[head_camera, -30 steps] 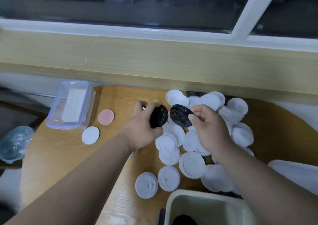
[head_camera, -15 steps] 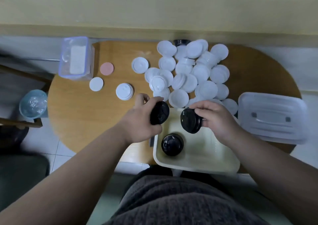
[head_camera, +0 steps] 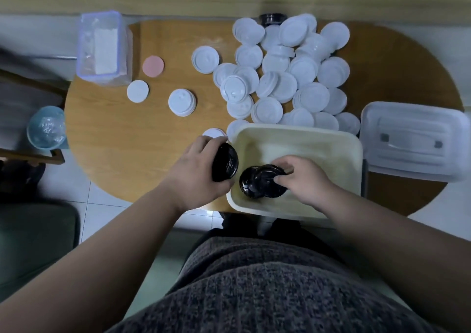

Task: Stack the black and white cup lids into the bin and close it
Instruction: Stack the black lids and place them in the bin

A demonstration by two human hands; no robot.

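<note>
A cream bin (head_camera: 331, 139) stands open at the near edge of the round wooden table (head_camera: 142, 139). My right hand (head_camera: 303, 179) reaches inside it, fingers closed on a black lid (head_camera: 270, 179) that rests over another black lid (head_camera: 248, 183) on the bin floor. Just left of the bin's rim, my left hand (head_camera: 196, 169) grips a black lid stack (head_camera: 225, 162) on its edge. Several white lids (head_camera: 288, 78) lie heaped beyond the bin. One more black lid (head_camera: 272, 18) peeks out at the far edge of the heap.
The bin's white cover (head_camera: 413, 141) lies at the right of the bin. A clear box (head_camera: 103, 50), a pink disc (head_camera: 153, 65) and a white disc (head_camera: 138, 91) sit at the far left. A blue cup (head_camera: 46, 127) stands off the table's left edge.
My right hand has gone down into the bin with its black lid, onto the black lid lying there. The view has tilted further down; my left hand holds its stack beside the rim.
</note>
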